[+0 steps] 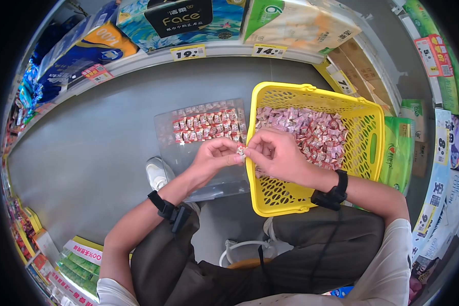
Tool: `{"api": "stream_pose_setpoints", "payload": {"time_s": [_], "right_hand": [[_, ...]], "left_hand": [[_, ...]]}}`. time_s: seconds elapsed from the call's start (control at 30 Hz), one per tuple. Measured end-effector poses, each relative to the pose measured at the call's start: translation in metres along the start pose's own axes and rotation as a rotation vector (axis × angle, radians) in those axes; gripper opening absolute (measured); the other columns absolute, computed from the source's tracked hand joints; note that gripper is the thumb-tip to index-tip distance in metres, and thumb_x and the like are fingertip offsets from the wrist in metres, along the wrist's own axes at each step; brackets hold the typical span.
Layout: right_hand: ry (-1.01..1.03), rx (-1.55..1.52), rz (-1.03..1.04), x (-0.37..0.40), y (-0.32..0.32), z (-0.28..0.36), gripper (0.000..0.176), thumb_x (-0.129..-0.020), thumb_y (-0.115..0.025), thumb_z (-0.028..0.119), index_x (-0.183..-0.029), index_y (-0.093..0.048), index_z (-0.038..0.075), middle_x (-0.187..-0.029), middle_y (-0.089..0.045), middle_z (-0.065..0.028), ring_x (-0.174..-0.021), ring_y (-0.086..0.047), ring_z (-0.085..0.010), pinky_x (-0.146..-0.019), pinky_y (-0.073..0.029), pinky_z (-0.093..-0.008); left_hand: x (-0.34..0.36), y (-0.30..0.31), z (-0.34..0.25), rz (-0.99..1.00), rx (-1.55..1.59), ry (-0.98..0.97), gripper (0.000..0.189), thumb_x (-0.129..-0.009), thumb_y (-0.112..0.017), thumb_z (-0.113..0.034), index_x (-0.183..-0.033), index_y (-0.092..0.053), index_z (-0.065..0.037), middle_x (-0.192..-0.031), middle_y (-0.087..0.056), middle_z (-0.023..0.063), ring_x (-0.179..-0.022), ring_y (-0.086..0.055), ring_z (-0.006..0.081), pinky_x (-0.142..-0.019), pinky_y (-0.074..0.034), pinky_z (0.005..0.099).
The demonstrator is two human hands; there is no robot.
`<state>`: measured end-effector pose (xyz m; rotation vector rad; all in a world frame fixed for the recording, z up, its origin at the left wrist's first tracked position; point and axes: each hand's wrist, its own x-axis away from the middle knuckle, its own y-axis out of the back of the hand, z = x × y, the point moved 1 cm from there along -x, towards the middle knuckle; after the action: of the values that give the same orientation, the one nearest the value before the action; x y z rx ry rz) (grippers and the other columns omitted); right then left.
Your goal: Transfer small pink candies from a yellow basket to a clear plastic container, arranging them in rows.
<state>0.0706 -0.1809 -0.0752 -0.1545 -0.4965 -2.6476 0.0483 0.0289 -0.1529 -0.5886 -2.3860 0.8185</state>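
Observation:
Both hands meet at the left rim of the yellow basket (359, 102). Between their fingertips is one small red-and-white wrapped candy (241, 149). My left hand (217, 157) pinches it from the left, over the clear plastic box (209, 178). From the right, my right hand (275, 151) pinches the same candy, its fingers curled above the basket's edge. Inside the clear box, rows of red-and-white wrapped candies (204, 126) lie side by side in its upper part. A loose heap of pink and red wrapped candies (321, 135) fills much of the basket.
Shelves with tissue packs (183, 20) and price tags (187, 52) curve along the top. Green packs (397, 153) stand right of the basket. A shoe (159, 173) is beside the box, and more packages (79, 265) are at the lower left.

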Motion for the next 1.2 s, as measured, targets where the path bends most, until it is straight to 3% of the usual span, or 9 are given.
{"api": "stream_pose_setpoints", "payload": {"time_s": [0.17,0.27,0.3,0.37,0.43,0.47,0.53,0.77,1.2], "right_hand": [[-0.120,-0.069,0.000,0.002,0.000,-0.003,0.016,-0.092,-0.070,0.015,-0.091,-0.065,0.000,-0.075,-0.061,-0.0038,-0.057,-0.057,-0.0105,-0.052,-0.045,-0.0270],[-0.201,-0.204,-0.072,-0.002,0.002,-0.025,0.018,-0.096,-0.065,0.017,-0.097,-0.063,-0.001,-0.077,-0.062,-0.0021,-0.060,-0.057,-0.0081,-0.053,-0.045,-0.0251],[-0.202,-0.226,-0.119,-0.004,0.005,-0.030,0.019,-0.099,-0.063,0.018,-0.099,-0.062,-0.001,-0.078,-0.062,-0.0012,-0.061,-0.057,-0.0067,-0.054,-0.045,-0.0239],[-0.273,-0.316,-0.133,-0.004,0.011,-0.038,0.017,-0.099,-0.062,0.018,-0.097,-0.062,0.000,-0.078,-0.059,0.0002,-0.061,-0.054,-0.0043,-0.053,-0.042,-0.0222],[-0.499,-0.457,-0.132,-0.005,0.016,-0.047,0.016,-0.098,-0.062,0.018,-0.095,-0.061,0.003,-0.075,-0.055,0.0021,-0.058,-0.048,-0.0033,-0.052,-0.038,-0.0215],[-0.501,-0.460,-0.132,-0.005,0.016,-0.050,0.016,-0.098,-0.062,0.018,-0.095,-0.061,0.003,-0.075,-0.055,0.0021,-0.058,-0.048,-0.0033,-0.052,-0.038,-0.0215],[-0.624,-0.490,-0.196,-0.003,0.017,-0.057,0.015,-0.098,-0.063,0.018,-0.092,-0.060,0.004,-0.072,-0.052,0.0026,-0.054,-0.042,-0.0042,-0.049,-0.033,-0.0224],[-0.677,-0.485,-0.189,0.003,0.021,-0.079,0.015,-0.098,-0.062,0.019,-0.092,-0.059,0.005,-0.071,-0.052,0.0012,-0.053,-0.042,-0.0061,-0.048,-0.032,-0.0225],[-0.690,-0.470,-0.169,0.007,0.024,-0.091,0.015,-0.096,-0.063,0.018,-0.095,-0.060,0.004,-0.072,-0.054,0.0004,-0.055,-0.043,-0.0064,-0.048,-0.033,-0.0228]], "left_hand": [[-0.001,0.006,0.006,-0.055,-0.064,-0.009,0.016,-0.093,-0.069,-0.005,-0.109,-0.066,-0.002,-0.101,-0.069,0.0063,-0.089,-0.067,0.0149,-0.082,-0.055,0.0307],[-0.005,0.011,0.008,-0.400,0.092,0.023,0.013,-0.093,-0.072,-0.010,-0.104,-0.068,-0.003,-0.095,-0.070,0.0041,-0.083,-0.066,0.0127,-0.076,-0.053,0.0283],[-0.007,0.019,0.015,-0.401,0.091,0.024,0.013,-0.093,-0.072,-0.010,-0.104,-0.068,-0.003,-0.095,-0.070,0.0041,-0.083,-0.066,0.0127,-0.076,-0.053,0.0283],[-0.009,0.045,0.035,-0.713,0.141,0.080,0.015,-0.092,-0.073,-0.013,-0.104,-0.068,-0.005,-0.093,-0.069,0.0015,-0.082,-0.065,0.0108,-0.075,-0.052,0.0264],[-0.007,0.064,0.052,-0.790,0.083,0.113,0.016,-0.092,-0.074,-0.015,-0.105,-0.068,-0.007,-0.093,-0.069,0.0006,-0.081,-0.064,0.0099,-0.075,-0.052,0.0256],[-0.006,0.072,0.060,-0.866,0.025,0.147,0.018,-0.092,-0.074,-0.017,-0.107,-0.068,-0.008,-0.094,-0.068,-0.0003,-0.080,-0.063,0.0090,-0.075,-0.052,0.0249],[-0.007,0.082,0.075,-0.878,-0.008,0.170,0.018,-0.092,-0.075,-0.018,-0.105,-0.069,-0.009,-0.093,-0.068,-0.0006,-0.079,-0.062,0.0083,-0.072,-0.051,0.0243],[-0.021,0.087,0.095,-0.938,-0.203,0.234,0.016,-0.091,-0.076,-0.019,-0.101,-0.070,-0.008,-0.090,-0.068,-0.0025,-0.075,-0.061,0.0066,-0.063,-0.049,0.0233],[-0.025,0.082,0.103,-0.969,-0.310,0.219,0.030,-0.093,-0.072,-0.016,-0.118,-0.064,-0.001,-0.100,-0.068,0.0045,-0.084,-0.065,0.0133,-0.068,-0.053,0.0271]]}}
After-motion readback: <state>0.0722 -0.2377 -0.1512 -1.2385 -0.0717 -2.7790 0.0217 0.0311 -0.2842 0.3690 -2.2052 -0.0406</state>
